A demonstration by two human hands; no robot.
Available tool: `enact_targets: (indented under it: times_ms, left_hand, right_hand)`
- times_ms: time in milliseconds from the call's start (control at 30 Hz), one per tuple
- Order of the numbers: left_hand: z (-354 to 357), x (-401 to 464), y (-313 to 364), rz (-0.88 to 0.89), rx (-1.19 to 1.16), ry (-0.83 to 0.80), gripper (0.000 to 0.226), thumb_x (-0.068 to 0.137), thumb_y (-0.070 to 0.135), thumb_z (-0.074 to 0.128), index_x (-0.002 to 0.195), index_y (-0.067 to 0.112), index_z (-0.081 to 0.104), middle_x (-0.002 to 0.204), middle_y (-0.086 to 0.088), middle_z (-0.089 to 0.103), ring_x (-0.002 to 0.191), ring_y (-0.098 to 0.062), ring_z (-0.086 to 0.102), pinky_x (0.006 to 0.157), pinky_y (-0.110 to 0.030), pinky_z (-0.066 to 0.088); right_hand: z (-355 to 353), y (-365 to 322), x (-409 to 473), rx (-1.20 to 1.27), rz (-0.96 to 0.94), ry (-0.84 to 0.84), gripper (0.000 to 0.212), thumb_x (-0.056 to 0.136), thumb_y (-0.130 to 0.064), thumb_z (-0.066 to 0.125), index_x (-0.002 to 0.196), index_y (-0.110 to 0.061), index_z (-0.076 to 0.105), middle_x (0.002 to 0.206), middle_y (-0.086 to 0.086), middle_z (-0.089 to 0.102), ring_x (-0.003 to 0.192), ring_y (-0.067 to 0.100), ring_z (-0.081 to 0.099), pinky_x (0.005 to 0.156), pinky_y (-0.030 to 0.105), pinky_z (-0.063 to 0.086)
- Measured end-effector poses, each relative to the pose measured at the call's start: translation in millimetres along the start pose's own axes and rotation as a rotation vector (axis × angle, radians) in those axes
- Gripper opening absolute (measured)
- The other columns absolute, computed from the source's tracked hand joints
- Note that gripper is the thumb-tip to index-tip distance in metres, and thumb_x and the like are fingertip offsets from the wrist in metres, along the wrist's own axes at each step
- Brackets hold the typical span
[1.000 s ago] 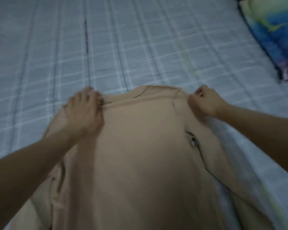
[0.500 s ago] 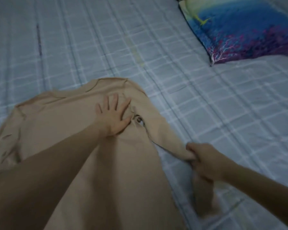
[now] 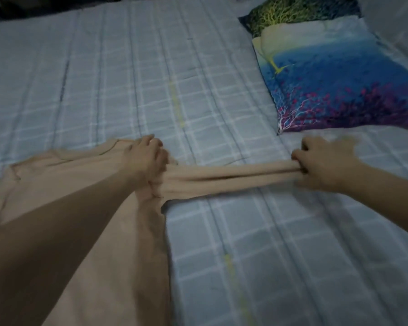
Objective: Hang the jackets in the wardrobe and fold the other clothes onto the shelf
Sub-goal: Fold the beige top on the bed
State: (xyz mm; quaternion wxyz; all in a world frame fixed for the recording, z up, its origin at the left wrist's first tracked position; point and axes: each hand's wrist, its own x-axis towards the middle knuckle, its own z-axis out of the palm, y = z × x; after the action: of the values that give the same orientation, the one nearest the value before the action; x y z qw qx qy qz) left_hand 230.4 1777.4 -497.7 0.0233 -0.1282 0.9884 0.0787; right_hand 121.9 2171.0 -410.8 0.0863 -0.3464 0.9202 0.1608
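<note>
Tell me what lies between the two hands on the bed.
In the head view, the beige top's stretched sleeve spans from left hand to right hand, over the pale checked bedsheet.

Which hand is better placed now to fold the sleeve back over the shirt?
The right hand: it already grips the stretched sleeve end. The left hand pins the beige shirt at the shoulder.
</note>
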Motion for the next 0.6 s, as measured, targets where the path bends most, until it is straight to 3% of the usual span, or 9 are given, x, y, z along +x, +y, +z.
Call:
enact_targets:
  times_ms: [67,133,233,300,367,433,533,600]
  left_hand:
    - [0.8,16.4,10.9,0.052,-0.048,-0.002,0.038,0.088,0.026,0.06,0.125,0.016,0.055,0.137,-0.009,0.049,0.124,-0.034,0.045,0.096,-0.043,0.039]
    - [1.3,26.6,22.0,0.132,0.12,-0.133,0.041,0.086,0.025,0.061,0.126,0.019,0.055,0.129,-0.007,0.054,0.118,-0.033,0.048,0.093,-0.04,0.039]
    - [-1.0,37.9,29.0,0.223,0.376,-0.227,0.029,0.089,0.032,0.053,0.117,0.026,0.056,0.118,0.0,0.058,0.111,-0.027,0.052,0.09,-0.037,0.036]
    - [-6.9,47.8,31.4,0.262,0.414,-0.219,0.02,0.091,0.033,0.051,0.109,0.029,0.057,0.113,0.005,0.06,0.109,-0.022,0.05,0.089,-0.036,0.034]
    - [-15.6,58.0,27.0,0.192,0.309,-0.109,0.012,0.093,0.025,0.05,0.102,0.025,0.058,0.109,0.0,0.063,0.106,-0.025,0.05,0.087,-0.038,0.035]
    - [-23.2,63.7,18.9,0.009,0.14,0.072,0.009,0.093,0.02,0.049,0.098,0.021,0.056,0.107,-0.007,0.062,0.103,-0.031,0.049,0.085,-0.041,0.035]
    - [-23.6,66.8,8.7,-0.195,0.081,0.141,0.011,0.092,0.022,0.049,0.098,0.017,0.055,0.104,-0.012,0.06,0.103,-0.036,0.05,0.084,-0.045,0.038]
    - [-19.1,68.1,12.9,-0.263,0.094,0.085,0.011,0.093,0.025,0.047,0.099,0.018,0.053,0.104,-0.013,0.058,0.101,-0.037,0.051,0.084,-0.046,0.039]
  right_hand:
    - [23.5,7.6,-1.8,-0.021,0.021,-0.249,0.053,0.079,-0.072,0.049,0.109,-0.028,0.053,0.114,0.002,0.036,0.112,0.023,0.04,0.079,0.037,0.036]
    - [42.7,16.1,-6.2,0.087,0.072,-0.299,0.047,0.088,-0.064,0.039,0.117,-0.03,0.052,0.123,0.003,0.035,0.119,0.023,0.035,0.09,0.04,0.036]
    - [68.7,35.0,-7.3,0.137,0.131,-0.29,0.034,0.09,-0.047,0.047,0.121,-0.032,0.046,0.128,0.003,0.033,0.119,0.024,0.034,0.091,0.04,0.039]
    - [81.6,48.1,-7.9,0.217,0.152,-0.292,0.029,0.085,-0.046,0.054,0.109,-0.03,0.049,0.123,0.004,0.038,0.111,0.025,0.039,0.085,0.037,0.041]
    - [84.0,61.0,-8.7,0.48,0.218,-0.24,0.024,0.078,-0.048,0.055,0.088,-0.026,0.055,0.106,0.007,0.052,0.091,0.024,0.049,0.074,0.033,0.041]
    - [72.5,74.3,-7.4,0.872,0.378,-0.125,0.021,0.083,-0.038,0.066,0.081,-0.019,0.058,0.084,0.011,0.061,0.071,0.024,0.054,0.063,0.031,0.038]
    - [67.9,96.4,-1.3,1.447,0.69,-0.12,0.011,0.09,-0.017,0.066,0.086,-0.008,0.061,0.063,0.009,0.051,0.051,0.018,0.045,0.048,0.025,0.038]
    - [73.8,101.5,5.7,1.553,0.824,-0.181,0.019,0.094,-0.019,0.059,0.079,-0.009,0.056,0.056,0.005,0.039,0.043,0.014,0.033,0.037,0.022,0.028]
